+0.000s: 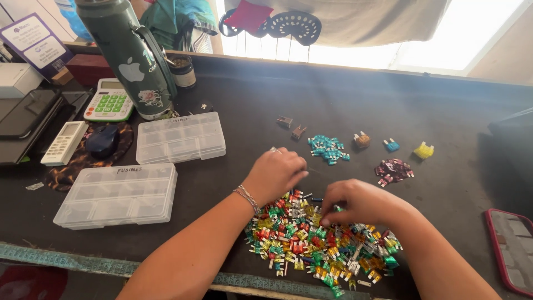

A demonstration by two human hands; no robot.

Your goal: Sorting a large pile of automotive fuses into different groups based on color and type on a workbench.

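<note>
A big mixed heap of small coloured blade fuses (311, 239) lies on the dark table near the front edge. My left hand (275, 175), with a ring and bracelets, hovers curled over the heap's far left side; what its fingers hold is hidden. My right hand (361, 203) reaches down into the heap's top, fingertips pinched on a small fuse. Beyond the hands lie sorted groups: a teal fuse pile (327, 148), a purple fuse pile (393, 170), a yellow fuse (424, 150), a blue fuse (391, 145), an orange fuse (362, 140) and two brown fuses (291, 126).
Two clear plastic compartment boxes (180, 137) (116, 195) sit shut at the left. Behind them stand a dark green bottle (130, 58), a white calculator (108, 101), a white remote (64, 143) and a small jar (182, 71). A red-edged object (513, 247) lies at the right edge.
</note>
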